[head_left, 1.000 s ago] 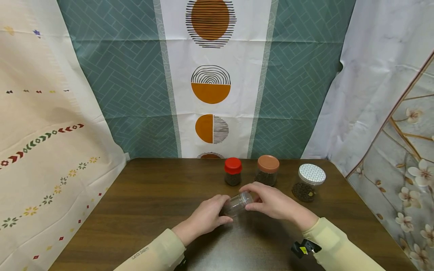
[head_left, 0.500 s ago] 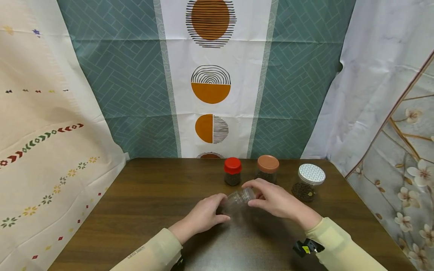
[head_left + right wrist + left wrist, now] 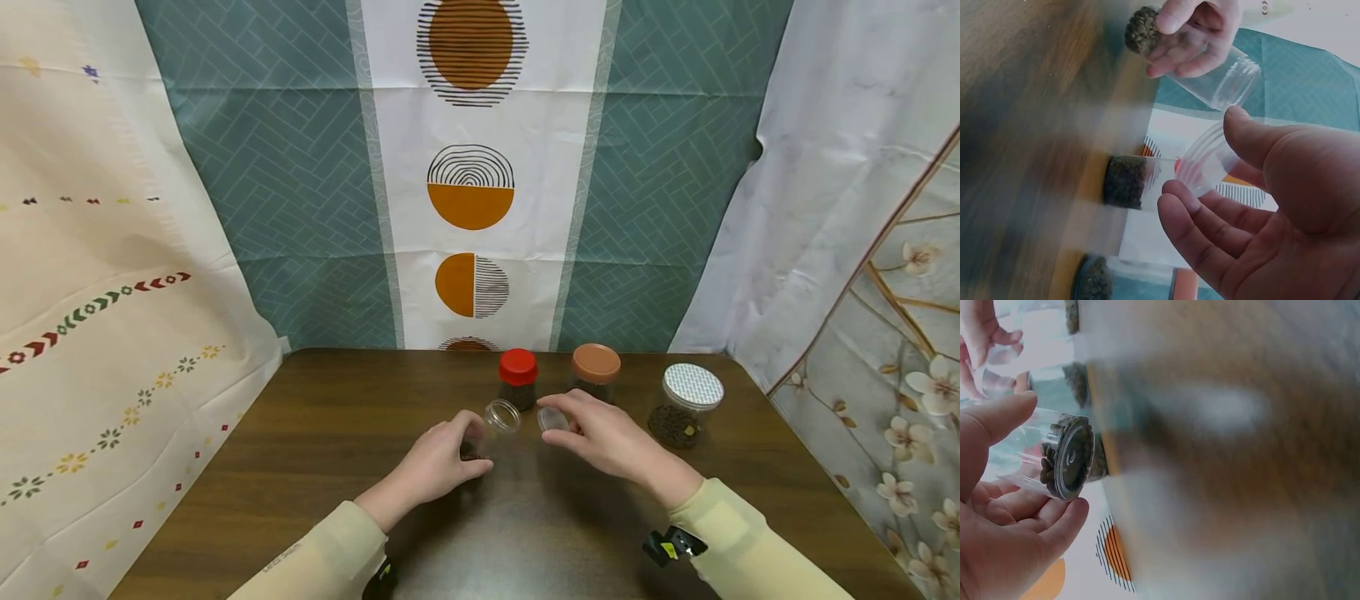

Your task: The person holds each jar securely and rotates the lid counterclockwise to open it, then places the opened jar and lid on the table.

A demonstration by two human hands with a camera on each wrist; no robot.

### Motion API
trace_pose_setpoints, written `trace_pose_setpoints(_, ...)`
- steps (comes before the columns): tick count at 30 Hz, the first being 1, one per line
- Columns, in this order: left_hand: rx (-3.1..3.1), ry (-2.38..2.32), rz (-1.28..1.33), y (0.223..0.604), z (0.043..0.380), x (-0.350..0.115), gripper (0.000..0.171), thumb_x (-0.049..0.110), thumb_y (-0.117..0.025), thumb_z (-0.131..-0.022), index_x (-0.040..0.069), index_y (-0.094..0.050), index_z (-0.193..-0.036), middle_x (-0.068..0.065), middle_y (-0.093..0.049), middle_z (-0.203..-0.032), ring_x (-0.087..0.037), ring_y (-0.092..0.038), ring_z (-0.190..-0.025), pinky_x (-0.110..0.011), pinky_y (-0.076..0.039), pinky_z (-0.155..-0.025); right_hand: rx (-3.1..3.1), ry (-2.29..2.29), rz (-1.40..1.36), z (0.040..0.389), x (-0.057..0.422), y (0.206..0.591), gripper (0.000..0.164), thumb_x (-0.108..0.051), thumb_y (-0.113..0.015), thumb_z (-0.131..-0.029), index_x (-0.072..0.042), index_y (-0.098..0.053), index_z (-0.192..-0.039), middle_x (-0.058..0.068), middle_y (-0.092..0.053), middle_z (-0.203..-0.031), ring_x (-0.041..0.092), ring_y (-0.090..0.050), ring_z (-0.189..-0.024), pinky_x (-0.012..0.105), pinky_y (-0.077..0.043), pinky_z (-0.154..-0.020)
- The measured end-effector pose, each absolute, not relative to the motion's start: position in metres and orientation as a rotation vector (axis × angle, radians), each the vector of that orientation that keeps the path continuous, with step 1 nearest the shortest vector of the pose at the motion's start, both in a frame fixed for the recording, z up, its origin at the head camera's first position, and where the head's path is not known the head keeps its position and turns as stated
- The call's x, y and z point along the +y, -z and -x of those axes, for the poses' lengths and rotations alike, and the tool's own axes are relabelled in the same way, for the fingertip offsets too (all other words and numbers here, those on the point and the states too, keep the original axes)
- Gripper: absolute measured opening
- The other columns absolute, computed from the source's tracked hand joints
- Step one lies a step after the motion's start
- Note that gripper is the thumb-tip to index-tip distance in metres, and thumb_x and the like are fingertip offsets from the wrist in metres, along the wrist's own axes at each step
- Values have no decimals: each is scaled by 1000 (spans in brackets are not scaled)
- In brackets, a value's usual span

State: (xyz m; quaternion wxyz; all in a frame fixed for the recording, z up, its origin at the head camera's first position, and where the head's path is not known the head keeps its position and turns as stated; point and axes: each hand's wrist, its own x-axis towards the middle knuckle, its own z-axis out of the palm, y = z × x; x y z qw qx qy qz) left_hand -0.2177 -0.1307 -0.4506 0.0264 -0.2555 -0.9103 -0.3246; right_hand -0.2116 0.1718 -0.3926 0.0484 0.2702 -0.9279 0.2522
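Observation:
My left hand (image 3: pixel 438 458) grips a clear jar (image 3: pixel 1035 453) around its side, fingers and thumb on opposite walls. A layer of dark, bean-like pieces (image 3: pixel 1142 30) lies at the jar's bottom. In the head view the jar leans a little to the right, and its round mouth (image 3: pixel 502 416) is uncovered. Just right of that mouth, my right hand (image 3: pixel 607 437) pinches a clear round lid (image 3: pixel 1207 159) by its edge between thumb and fingers. Lid and jar are apart. My left fingers hide much of the jar's body in the head view.
Behind my hands stand a small jar with a red lid (image 3: pixel 517 367) and one with an orange-brown lid (image 3: pixel 596 363). Farther right is a jar with a white patterned lid (image 3: pixel 686 404), dark pieces inside. The brown wooden table (image 3: pixel 360 392) meets hanging cloths at its back.
The clear lid has come off the jar and sits in my right hand. My left hand has moved left and tipped the jar more upright. The other jars stay put.

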Motion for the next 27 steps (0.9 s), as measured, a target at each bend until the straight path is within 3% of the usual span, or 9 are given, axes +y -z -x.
trace_pose_setpoints(7, -2809, 1059, 717, 447, 222, -141, 52, 25, -91, -95, 5, -62, -132, -11, -76, -127, -30, -73, -119, -54, -56, -103, -2824, -744, -811, 219, 161, 394, 52, -34, -85, -100, -16, -68, -146, -1, -59, -97, 10, -52, -80, 32, -46, -67)
trace_pose_setpoints(13, -2773, 1073, 659, 449, 227, -148, 50, 21, -91, -94, 6, -60, -130, -16, -75, -128, -32, -73, -119, -57, -54, -103, -2821, -681, -787, 225, 150, 396, 48, -32, -88, -98, -11, -71, -137, 1, -70, -117, 17, -64, -93, 41, -55, -82)
trace_pose_setpoints(17, -2744, 1050, 602, 449, 232, -154, 49, 19, -93, -91, 7, -60, -124, -12, -74, -120, -30, -71, -112, -54, -55, -98, -2813, -624, -820, 231, 142, 398, 45, -31, -88, -97, -11, -73, -135, 3, -73, -123, 20, -69, -102, 47, -58, -91)
trace_pose_setpoints(22, -2740, 1010, 546, 448, 239, -164, 47, 18, -96, -88, 7, -61, -118, -3, -65, -109, -25, -66, -104, -48, -56, -91, -2822, -588, -843, 240, 132, 402, 44, -31, -89, -96, -13, -73, -134, 5, -73, -122, 21, -70, -104, 47, -59, -90)
trace_pose_setpoints(27, -2746, 984, 499, 447, 245, -172, 48, 19, -97, -87, 7, -61, -115, -5, -63, -107, -25, -64, -100, -47, -55, -88, -2844, -563, -853, 250, 120, 407, 46, -30, -89, -96, -12, -72, -135, 4, -73, -122, 21, -71, -104, 46, -60, -90)
